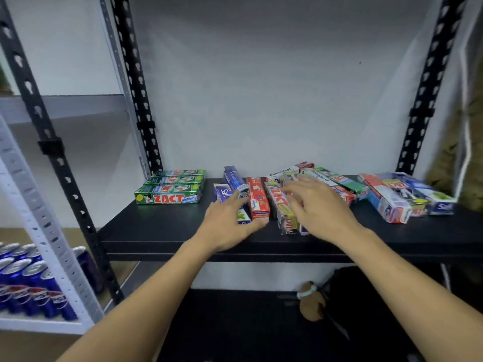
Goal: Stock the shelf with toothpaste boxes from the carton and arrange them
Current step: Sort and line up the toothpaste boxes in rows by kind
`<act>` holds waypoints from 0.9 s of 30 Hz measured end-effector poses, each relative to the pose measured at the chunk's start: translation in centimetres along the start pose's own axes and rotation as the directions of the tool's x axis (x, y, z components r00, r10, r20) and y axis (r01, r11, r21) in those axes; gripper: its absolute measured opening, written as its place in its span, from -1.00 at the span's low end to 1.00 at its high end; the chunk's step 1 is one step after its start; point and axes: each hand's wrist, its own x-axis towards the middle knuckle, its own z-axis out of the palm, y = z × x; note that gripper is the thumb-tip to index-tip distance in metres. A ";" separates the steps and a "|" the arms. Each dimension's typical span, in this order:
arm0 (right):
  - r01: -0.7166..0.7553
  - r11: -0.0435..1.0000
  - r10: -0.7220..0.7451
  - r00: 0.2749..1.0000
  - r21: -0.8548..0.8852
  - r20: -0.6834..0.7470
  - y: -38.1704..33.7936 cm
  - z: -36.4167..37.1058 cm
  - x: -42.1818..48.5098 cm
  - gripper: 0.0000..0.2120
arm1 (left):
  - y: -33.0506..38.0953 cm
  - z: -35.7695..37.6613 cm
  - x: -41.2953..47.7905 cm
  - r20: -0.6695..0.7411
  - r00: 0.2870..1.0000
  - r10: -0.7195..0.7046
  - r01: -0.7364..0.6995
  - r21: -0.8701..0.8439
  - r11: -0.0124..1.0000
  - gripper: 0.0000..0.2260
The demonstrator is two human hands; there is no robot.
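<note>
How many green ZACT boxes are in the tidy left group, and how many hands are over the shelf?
Green ZACT boxes: 3
Hands: 2 (left hand, right hand)
Total: 5

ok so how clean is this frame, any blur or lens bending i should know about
Head view: wide-angle lens bows the black uprights; the right hand and the mixed boxes under it are blurred, as is the right edge; the green Zact boxes read sharp; the lower shelf is too dark for detail.
</note>
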 end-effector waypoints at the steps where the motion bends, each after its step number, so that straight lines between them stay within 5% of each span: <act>1: -0.042 0.998 0.044 0.998 0.043 -0.046 1.1 -0.3 -0.4 -0.71 | 0.6 0.4 0.4 -0.022 1.000 -0.002 0.004 0.071 0.997 -0.29; 5: -0.209 0.975 0.218 0.964 0.073 -0.152 6.3 -0.8 -1.7 -0.72 | 1.3 2.4 2.4 -0.097 0.990 -0.102 0.114 0.123 0.986 -0.23; 10: -0.387 0.915 0.376 0.920 -0.113 -0.106 12.2 -1.0 -2.5 -0.69 | -0.4 4.3 3.1 -0.158 0.979 -0.126 0.138 0.067 0.988 -0.29; 12: -0.405 0.896 0.395 0.914 -0.184 -0.089 14.0 -1.1 -2.0 -0.69 | -0.7 4.6 2.5 -0.192 0.969 -0.156 0.173 0.073 0.982 -0.25; 16: -0.378 0.864 0.409 0.912 -0.334 0.025 16.3 -0.7 -0.4 -0.67 | -0.2 4.9 2.0 -0.305 0.949 -0.082 0.129 0.137 0.982 -0.52; 21: -0.388 0.824 0.520 0.807 -0.412 0.281 17.9 0.2 1.4 -0.60 | -1.1 5.3 2.1 -0.297 0.955 -0.020 0.029 0.027 0.999 -0.50; 27: -0.441 0.831 0.525 0.825 -0.340 0.212 18.3 1.0 1.5 -0.62 | -0.9 5.4 2.1 -0.319 0.947 -0.033 0.036 0.005 0.999 -0.50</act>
